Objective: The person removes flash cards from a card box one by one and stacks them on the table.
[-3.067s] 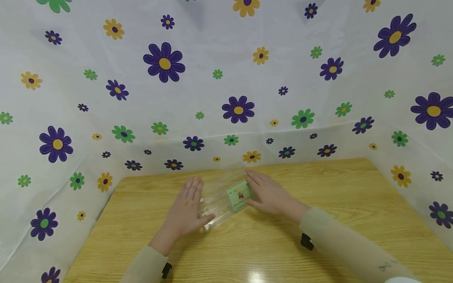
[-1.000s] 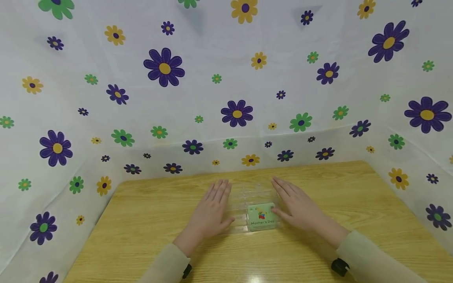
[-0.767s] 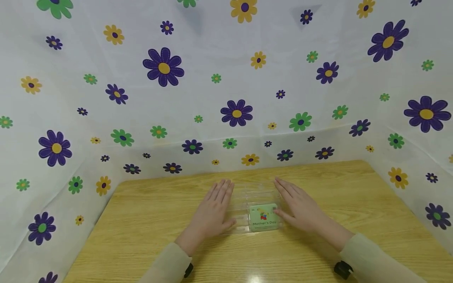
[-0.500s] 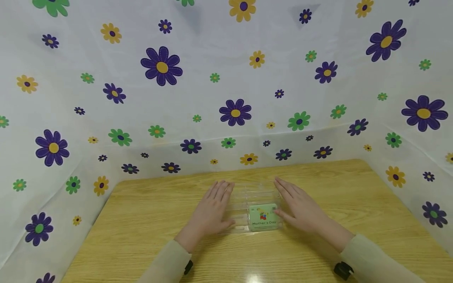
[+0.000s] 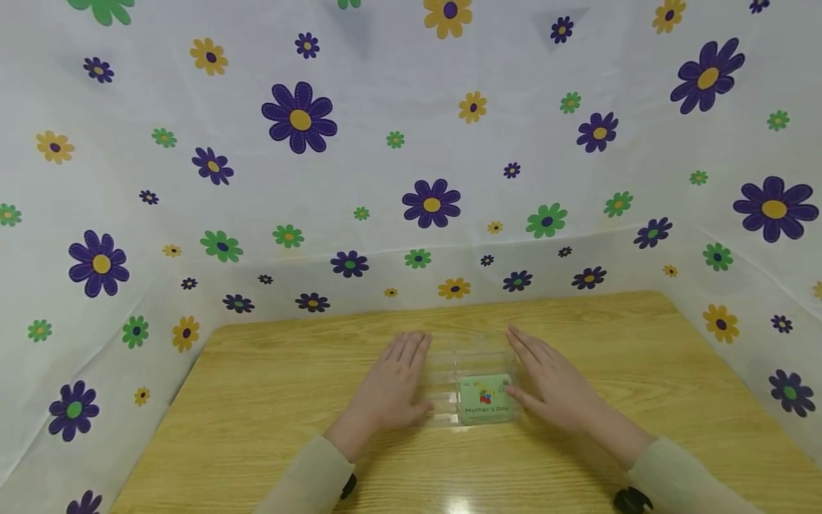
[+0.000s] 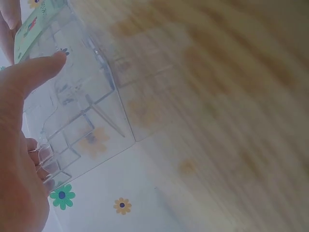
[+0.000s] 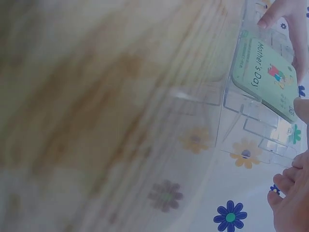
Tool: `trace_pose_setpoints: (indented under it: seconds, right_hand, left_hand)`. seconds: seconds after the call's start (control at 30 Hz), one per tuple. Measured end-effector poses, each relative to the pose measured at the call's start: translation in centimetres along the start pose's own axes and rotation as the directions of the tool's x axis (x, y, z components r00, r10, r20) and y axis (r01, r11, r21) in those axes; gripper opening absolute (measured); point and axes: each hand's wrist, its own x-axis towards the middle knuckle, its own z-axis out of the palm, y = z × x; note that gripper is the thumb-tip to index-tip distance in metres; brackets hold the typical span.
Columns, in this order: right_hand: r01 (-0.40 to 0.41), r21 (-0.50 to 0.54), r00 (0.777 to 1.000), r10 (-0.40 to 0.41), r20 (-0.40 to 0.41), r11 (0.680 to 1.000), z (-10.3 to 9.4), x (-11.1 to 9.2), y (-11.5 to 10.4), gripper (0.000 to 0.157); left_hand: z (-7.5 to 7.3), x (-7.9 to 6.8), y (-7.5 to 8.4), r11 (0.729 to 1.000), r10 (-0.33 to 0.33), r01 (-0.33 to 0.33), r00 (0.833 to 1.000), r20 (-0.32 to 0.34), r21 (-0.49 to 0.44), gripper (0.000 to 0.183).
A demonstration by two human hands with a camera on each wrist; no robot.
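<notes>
A clear plastic organizer (image 5: 443, 401) with stepped compartments stands on the wooden table, its front edge facing me. A pale green card (image 5: 486, 405) printed "Mother's Day" leans in its front right compartment. My left hand (image 5: 392, 389) lies along the organizer's left side, fingers straight and together, thumb near the front. On the opposite side my right hand (image 5: 557, 384) has its fingers extended along the wall and its thumb by the card's right edge. The left wrist view shows the organizer's transparent side wall (image 6: 77, 106) beside the thumb; the right wrist view shows the card (image 7: 265, 79) close up.
The light wooden table (image 5: 276, 400) reflects a bright spot near its front. A white cloth (image 5: 359, 171) with purple, green and yellow flowers hangs behind the table and along both sides. Dark wrist devices sit at both sleeves (image 5: 315, 475).
The organizer has turned from a slant to face me squarely and shifted right and nearer, both hands moving with it. Over the last half second it slid slightly further right.
</notes>
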Motion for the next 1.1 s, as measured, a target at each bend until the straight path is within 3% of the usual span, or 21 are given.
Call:
trace_pose_setpoints:
  seconds: [0.27, 1.1]
  right_hand:
    - [-0.005, 0.010, 1.000, 0.005, -0.012, 1.000, -0.04, -0.33, -0.06, 0.087]
    - [-0.024, 0.044, 1.000, 0.025, -0.018, 0.999, -0.62, -0.86, -0.46, 0.087]
  left_hand:
    - [0.03, 0.00, 0.33, 1.000, 0.008, -0.007, 0.999, -0.034, 0.029, 0.116]
    - [0.56, 0.20, 0.93, 0.999, 0.012, -0.011, 0.999, -0.033, 0.036, 0.117]
